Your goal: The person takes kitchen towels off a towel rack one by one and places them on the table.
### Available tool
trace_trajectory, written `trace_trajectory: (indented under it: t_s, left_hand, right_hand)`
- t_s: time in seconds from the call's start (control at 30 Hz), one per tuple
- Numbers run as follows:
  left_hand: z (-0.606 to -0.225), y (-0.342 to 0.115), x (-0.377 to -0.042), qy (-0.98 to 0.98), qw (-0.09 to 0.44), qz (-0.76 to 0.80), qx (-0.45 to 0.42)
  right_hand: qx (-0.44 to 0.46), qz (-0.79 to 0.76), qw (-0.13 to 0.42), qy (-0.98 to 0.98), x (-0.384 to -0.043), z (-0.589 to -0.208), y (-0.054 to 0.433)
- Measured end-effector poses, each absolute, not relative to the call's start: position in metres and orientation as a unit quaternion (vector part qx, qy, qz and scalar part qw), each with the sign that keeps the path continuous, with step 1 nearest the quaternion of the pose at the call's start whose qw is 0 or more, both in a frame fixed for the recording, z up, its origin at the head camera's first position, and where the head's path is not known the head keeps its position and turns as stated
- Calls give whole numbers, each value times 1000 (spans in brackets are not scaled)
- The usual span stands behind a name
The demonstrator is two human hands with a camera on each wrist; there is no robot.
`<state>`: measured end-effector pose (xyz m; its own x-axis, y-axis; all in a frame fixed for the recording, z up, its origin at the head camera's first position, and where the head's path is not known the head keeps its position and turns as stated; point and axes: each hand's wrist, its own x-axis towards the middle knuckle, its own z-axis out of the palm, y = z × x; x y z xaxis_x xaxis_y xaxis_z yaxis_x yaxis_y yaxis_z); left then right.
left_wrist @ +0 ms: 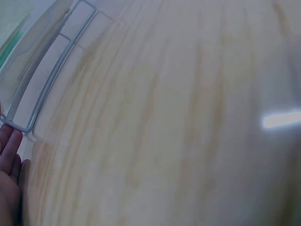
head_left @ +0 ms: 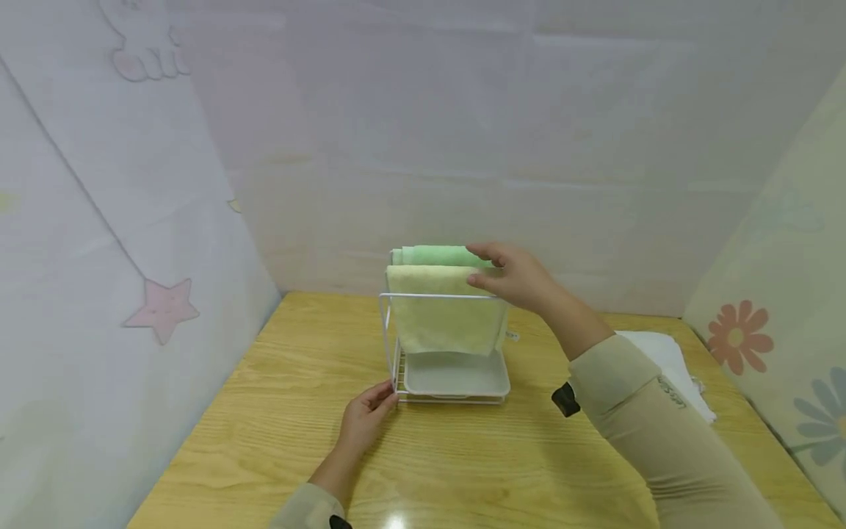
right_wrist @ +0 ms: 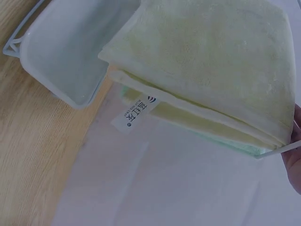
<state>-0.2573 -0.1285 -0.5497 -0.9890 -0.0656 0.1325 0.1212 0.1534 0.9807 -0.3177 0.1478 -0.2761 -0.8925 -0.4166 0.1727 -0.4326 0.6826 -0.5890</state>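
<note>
Our left hand (head_left: 366, 422) pinches a white wire rack's (head_left: 429, 295) corner; a pale-yellow cloth (head_left: 446, 323) and mint-green cloth (head_left: 439, 255) hang on it. Our right hand's (head_left: 518, 279) fingers sit apart up top, can't tell if gripping. Probably straightening; next needs gentle tugs imo.

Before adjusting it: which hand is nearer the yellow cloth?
Right. The right hand is at the upper right of the yellow cloth; the left hand is lower left, touching the rack.
</note>
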Motion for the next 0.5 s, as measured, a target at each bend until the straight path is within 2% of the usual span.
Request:
trace_trajectory:
  t_s: [0.27, 0.5]
  left_hand:
    - [-550, -128, -254, -764, 82, -640, -23]
    - [-553, -126, -255, -764, 68, -642, -19]
  right_hand:
    - [233, 303, -25, -924, -328, -275, 139]
    - [201, 322, -57, -923, -334, -277, 138]
